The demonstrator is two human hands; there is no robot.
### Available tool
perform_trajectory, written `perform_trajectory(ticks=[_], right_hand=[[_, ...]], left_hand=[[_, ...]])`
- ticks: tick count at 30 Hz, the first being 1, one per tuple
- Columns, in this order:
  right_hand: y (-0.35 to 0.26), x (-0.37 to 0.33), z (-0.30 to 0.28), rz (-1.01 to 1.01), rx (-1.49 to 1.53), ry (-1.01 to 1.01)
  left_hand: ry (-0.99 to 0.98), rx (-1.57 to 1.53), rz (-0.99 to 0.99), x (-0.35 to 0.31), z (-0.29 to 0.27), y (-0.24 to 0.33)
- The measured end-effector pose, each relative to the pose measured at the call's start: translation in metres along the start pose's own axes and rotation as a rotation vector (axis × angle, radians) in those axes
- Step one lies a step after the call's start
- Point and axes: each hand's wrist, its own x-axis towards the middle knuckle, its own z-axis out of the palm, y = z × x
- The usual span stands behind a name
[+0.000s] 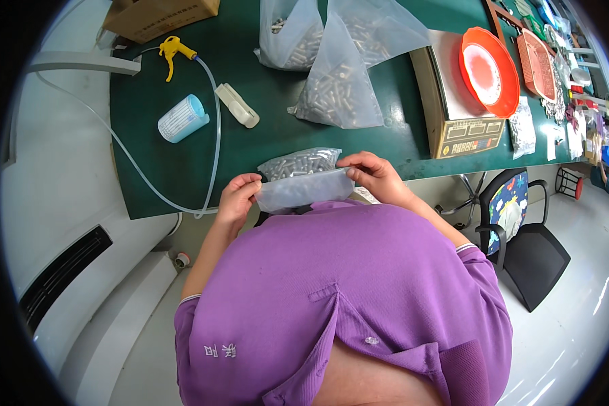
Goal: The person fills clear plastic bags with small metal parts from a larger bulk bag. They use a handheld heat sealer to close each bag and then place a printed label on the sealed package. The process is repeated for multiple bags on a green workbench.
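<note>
Your left hand (237, 196) and right hand (375, 174) pinched the ends of a clear, soft plastic bag (303, 179) holding small silvery metal cylinders above the green mat (250, 145).

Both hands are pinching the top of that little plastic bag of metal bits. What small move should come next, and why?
Probably run the fingers along the top strip to press it shut: the left hand and right hand grip opposite ends of the small bag, already full of metal pieces.
</note>
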Motion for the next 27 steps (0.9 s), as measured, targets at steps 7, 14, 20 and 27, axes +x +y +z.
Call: perform_trajectory(ticks=[7, 14, 20, 27], right_hand=[[0.032, 0.021, -0.006, 0.337, 0.324, -0.046], [0.016, 0.017, -0.006, 0.321, 0.070, -0.089], [0.003, 0.007, -0.002, -0.109, -0.455, -0.059], [0.003, 0.000, 0.015, -0.413, -0.747, 0.133]], left_hand=[[0.037, 0.000, 0.140, -0.004, 0.006, -0.001], [0.049, -0.023, 0.167, 0.001, 0.003, -0.009], [0.038, -0.060, 0.135, 0.002, 0.001, -0.010], [0.009, -0.086, 0.090, 0.000, -0.002, -0.007]])
